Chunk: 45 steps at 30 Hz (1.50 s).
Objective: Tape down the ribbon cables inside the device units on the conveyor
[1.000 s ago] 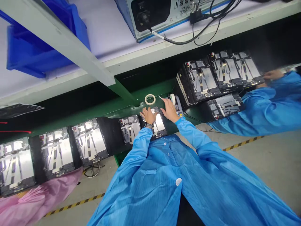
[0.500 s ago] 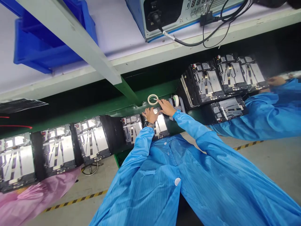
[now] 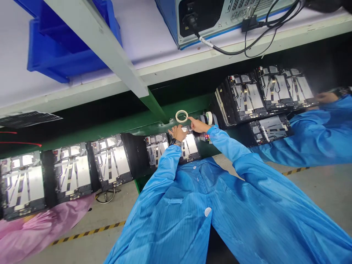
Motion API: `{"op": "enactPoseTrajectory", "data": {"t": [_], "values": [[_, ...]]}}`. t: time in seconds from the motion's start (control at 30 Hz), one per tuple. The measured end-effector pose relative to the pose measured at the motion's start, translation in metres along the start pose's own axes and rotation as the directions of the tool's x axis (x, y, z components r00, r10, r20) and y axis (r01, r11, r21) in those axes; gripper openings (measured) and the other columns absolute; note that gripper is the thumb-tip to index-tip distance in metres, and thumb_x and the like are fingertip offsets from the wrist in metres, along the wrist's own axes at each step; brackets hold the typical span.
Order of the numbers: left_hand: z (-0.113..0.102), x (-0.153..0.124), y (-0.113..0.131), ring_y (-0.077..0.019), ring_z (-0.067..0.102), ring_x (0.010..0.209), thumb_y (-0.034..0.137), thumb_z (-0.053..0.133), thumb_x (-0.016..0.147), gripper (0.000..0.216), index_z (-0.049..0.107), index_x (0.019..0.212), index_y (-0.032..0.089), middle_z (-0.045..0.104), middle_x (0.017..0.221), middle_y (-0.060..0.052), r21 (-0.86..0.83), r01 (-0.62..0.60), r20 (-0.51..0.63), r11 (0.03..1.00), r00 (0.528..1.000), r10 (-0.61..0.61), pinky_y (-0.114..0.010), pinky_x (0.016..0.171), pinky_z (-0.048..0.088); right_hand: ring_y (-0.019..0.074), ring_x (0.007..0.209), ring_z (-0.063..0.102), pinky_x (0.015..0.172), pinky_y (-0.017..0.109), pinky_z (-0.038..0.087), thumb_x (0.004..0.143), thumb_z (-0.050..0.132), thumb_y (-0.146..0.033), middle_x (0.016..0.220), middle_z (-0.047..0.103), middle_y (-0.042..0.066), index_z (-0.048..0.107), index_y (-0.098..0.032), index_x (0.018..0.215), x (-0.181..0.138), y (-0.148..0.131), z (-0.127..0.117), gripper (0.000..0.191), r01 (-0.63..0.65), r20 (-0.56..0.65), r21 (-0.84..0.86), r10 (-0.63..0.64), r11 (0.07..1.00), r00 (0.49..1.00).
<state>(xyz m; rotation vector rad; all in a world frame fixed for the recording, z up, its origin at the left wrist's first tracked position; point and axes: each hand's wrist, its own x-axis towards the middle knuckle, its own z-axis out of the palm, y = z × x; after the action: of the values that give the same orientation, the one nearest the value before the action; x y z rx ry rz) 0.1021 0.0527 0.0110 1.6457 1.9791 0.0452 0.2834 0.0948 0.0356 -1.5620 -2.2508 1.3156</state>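
My left hand [image 3: 178,133] lies with fingers spread over the top edge of a flat black electronic unit [image 3: 189,146] with a silver plate, close to my body. A watch is on that wrist. Just right of it, my right hand [image 3: 199,125] stretches its index finger to the rim of a roll of cream tape [image 3: 181,116], the other fingers bent. Whether a bit of tape sticks to the fingertip is too small to tell. Beside the right wrist stands a tape dispenser [image 3: 209,118] holding another roll. Left of my left hand lies a similar unit [image 3: 156,148].
More such units [image 3: 111,159] line the bench to the left, where a pink sleeve [image 3: 55,223] reaches in. Stacked units [image 3: 246,97] stand right, near a co-worker's blue sleeve [image 3: 316,132]. A shelf above carries blue bins [image 3: 74,62] and a cabled case [image 3: 203,22].
My right index finger has drawn back from inside the tape ring to its rim, the other fingers bending more. The left hand stays on the unit. The whole view has shifted slightly.
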Motion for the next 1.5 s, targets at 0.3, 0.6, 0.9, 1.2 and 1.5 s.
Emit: {"op": "enactPoseTrajectory", "data": {"t": [0.3,0.6,0.9,1.2,1.5], "values": [[-0.005,0.007,-0.003,-0.0383,0.050,0.140,0.055,0.081,0.082,0.054,0.069,0.125,0.025,0.065,0.138,-0.016,0.012,0.000,0.033,1.000,0.999,-0.001,-0.066,0.127,0.013,0.0281,0.088,0.075,0.082,0.031,0.053,0.079,0.072,-0.007,0.103,0.079,0.015,0.027,-0.009,0.168,0.017,-0.024,0.005,0.100,0.001,0.189,-0.294,0.057,0.956,0.980],[-0.007,0.006,-0.003,-0.0387,0.051,0.140,0.060,0.079,0.082,0.055,0.069,0.124,0.025,0.066,0.137,-0.016,0.006,0.001,0.034,1.000,0.999,-0.001,-0.065,0.127,0.015,0.0254,0.081,0.074,0.076,0.030,0.053,0.078,0.078,-0.010,0.089,0.079,0.008,0.038,-0.013,0.162,0.028,-0.026,0.001,0.094,0.021,0.239,-0.285,0.050,0.958,0.970],[-0.007,0.008,-0.004,-0.0383,0.051,0.139,0.058,0.079,0.083,0.055,0.069,0.124,0.025,0.066,0.137,-0.016,0.005,0.002,0.042,1.000,0.999,-0.002,-0.064,0.127,0.014,0.0335,0.104,0.076,0.083,0.032,0.052,0.082,0.077,-0.013,0.123,0.076,0.023,0.023,-0.010,0.169,0.029,-0.024,0.012,0.102,0.039,0.212,-0.390,0.049,0.920,0.976],[0.001,0.013,-0.007,-0.0366,0.050,0.140,0.056,0.078,0.083,0.053,0.066,0.125,0.027,0.066,0.139,-0.014,0.037,0.013,0.051,0.999,0.999,-0.015,-0.063,0.126,0.017,0.0344,0.112,0.075,0.084,0.033,0.052,0.089,0.072,-0.019,0.122,0.075,0.020,0.016,-0.011,0.170,0.022,-0.033,0.016,0.098,0.050,0.185,-0.472,0.043,0.880,0.982],[-0.001,0.012,-0.008,-0.0363,0.051,0.140,0.056,0.082,0.080,0.054,0.068,0.121,0.025,0.066,0.137,-0.015,0.014,-0.002,0.033,1.000,0.999,0.001,-0.062,0.127,0.018,0.0366,0.119,0.072,0.090,0.037,0.053,0.082,0.088,-0.026,0.131,0.073,0.019,0.027,-0.020,0.167,0.032,-0.027,0.013,0.105,0.091,0.160,-0.525,-0.007,0.846,0.987]]}}
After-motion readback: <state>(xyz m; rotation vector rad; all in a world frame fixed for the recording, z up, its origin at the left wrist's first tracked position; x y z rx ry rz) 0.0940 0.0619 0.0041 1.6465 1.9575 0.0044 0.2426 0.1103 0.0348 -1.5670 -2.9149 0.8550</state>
